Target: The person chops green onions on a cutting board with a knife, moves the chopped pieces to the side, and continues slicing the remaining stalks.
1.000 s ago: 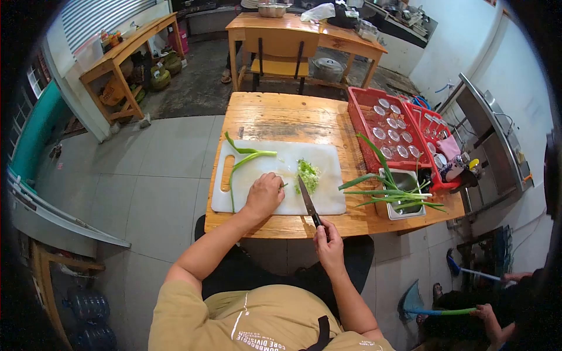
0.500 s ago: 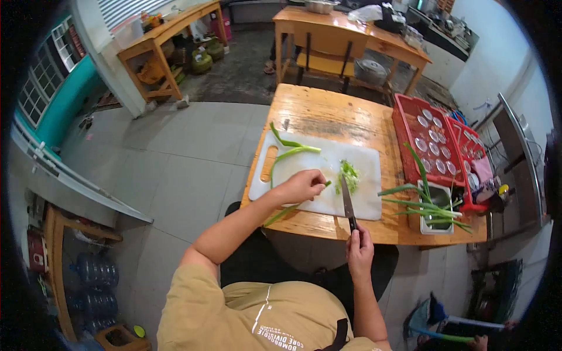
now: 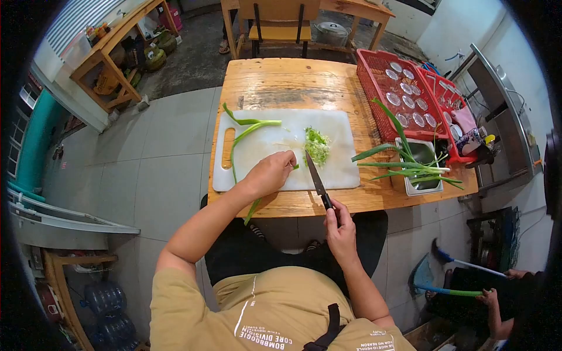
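Observation:
On the wooden table lies a white cutting board point(image 3: 263, 175) with a handle slot at its left end. My left hand point(image 3: 272, 172) is closed round a green onion stalk, whose cut end pokes out at the fingertips and whose leaves hang past the front edge. My right hand point(image 3: 341, 228) grips the black handle of a knife point(image 3: 316, 175); the blade points up and left, its tip beside a pile of chopped green onion point(image 3: 317, 147). Another green onion point(image 3: 252, 124) rests at the board's upper left.
Green onions point(image 3: 410, 169) lie across a metal container point(image 3: 426, 153) at the table's right. Behind it are red crates point(image 3: 374, 70) with clear cups. A chair point(image 3: 280, 26) stands beyond the table. At the lower right, another person's hands point(image 3: 490, 298) hold a broom and dustpan.
The view has shifted, so the table appears farther left and higher. The knife tip has moved from over the chopped pile to its lower left side. More of the other person shows.

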{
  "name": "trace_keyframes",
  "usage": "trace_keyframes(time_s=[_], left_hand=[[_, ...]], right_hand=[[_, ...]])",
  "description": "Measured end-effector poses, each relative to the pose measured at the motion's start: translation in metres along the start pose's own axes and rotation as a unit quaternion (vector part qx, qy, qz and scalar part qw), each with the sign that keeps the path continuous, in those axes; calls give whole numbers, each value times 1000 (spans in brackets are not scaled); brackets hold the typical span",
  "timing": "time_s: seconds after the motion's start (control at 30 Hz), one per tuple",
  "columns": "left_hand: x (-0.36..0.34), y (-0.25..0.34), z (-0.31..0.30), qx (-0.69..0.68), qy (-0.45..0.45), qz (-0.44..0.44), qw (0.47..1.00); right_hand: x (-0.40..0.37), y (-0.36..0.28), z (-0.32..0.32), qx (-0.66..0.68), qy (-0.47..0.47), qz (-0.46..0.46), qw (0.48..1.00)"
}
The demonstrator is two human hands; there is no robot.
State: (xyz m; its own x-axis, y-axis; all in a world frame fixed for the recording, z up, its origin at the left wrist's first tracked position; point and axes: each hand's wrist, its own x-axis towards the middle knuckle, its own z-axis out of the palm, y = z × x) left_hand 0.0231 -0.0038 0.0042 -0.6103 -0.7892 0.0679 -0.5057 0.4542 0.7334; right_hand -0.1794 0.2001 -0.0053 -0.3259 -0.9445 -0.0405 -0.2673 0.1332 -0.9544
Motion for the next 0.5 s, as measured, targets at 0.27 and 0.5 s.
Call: trace_keyframes(time_s=[0.27, 0.5], left_hand=[[2, 10, 4, -43, 17, -2, 999], [-3, 7, 16, 85, 78, 52, 992]], right_hand=[[3, -6, -2, 8, -9, 35, 999], [5, -5, -4, 12, -8, 38, 999]])
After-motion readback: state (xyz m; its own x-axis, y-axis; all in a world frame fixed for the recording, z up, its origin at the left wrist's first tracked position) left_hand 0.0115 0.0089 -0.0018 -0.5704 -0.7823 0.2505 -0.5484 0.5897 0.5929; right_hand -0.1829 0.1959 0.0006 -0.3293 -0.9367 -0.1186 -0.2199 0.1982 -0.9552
